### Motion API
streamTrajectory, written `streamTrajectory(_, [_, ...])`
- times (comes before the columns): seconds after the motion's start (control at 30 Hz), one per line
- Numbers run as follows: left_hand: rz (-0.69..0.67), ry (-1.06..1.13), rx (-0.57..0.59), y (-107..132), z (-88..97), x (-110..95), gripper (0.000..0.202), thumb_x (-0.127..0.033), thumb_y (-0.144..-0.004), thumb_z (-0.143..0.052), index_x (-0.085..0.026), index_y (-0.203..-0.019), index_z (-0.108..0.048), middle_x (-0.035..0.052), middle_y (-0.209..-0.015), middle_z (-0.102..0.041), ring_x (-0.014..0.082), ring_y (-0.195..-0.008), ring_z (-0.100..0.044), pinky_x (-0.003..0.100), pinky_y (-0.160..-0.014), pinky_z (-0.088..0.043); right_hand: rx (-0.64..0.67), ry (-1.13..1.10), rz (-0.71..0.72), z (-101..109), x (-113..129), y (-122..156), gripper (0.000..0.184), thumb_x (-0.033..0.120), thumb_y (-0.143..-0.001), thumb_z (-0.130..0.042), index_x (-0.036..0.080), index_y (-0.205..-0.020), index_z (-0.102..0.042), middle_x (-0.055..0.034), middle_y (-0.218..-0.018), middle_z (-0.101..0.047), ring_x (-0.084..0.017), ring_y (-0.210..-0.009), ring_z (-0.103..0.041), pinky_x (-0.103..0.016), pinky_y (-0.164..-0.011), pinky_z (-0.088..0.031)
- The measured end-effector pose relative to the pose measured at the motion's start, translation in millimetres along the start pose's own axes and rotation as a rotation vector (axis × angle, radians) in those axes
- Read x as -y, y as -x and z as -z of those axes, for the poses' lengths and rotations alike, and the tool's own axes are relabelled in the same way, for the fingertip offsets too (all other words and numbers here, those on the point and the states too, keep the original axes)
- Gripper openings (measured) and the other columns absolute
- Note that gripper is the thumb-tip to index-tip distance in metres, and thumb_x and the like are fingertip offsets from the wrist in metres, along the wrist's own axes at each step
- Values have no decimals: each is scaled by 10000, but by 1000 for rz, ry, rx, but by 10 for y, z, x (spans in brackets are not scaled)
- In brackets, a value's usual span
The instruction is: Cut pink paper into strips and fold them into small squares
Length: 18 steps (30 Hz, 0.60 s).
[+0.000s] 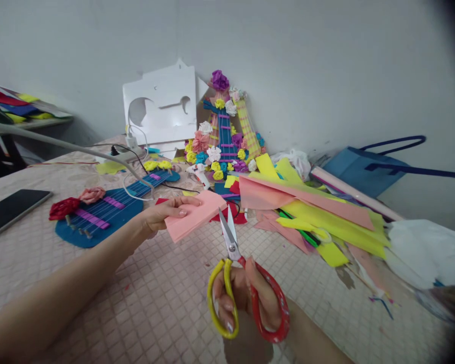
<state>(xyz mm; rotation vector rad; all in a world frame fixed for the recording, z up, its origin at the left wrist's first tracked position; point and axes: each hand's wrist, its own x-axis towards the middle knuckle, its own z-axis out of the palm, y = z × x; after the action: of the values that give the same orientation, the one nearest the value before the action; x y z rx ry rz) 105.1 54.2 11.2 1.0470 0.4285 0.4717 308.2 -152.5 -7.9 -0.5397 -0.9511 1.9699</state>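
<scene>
Between the thumb and fingers of my left hand (170, 213) is a folded stack of pink paper (197, 215), held above the table. My right hand (246, 293) grips a pair of scissors (232, 247) with one yellow and one red handle, fingers through the loops. The blades point up and stand slightly apart, their tips close to the right corner of the pink paper. Behind my left forearm lies a blue paper guitar (98, 212) with purple strips, strings and red and pink paper flowers.
Yellow and pink paper sheets (326, 222) are heaped on the right, beside a white plastic bag (428, 253) and a blue bag (364, 169). Flower-covered paper guitars (225, 131) lean on the wall. A glue gun (199, 176), cables and a phone (13, 210) also lie on the table.
</scene>
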Motion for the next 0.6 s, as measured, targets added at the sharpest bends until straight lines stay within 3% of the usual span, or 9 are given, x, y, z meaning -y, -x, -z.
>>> streamTrajectory(0.6, [-11,-31,13,22,-21,-9,476,-203,-549,-843,-150,-993,-680,53,-889,-713,121,-641,-643,160,-546,-492,30,-54,0,31,35,19,849,779,-815,-168,64,-923,-611,-6,-647,-449,-112,-492,-483,-279,-517,-423])
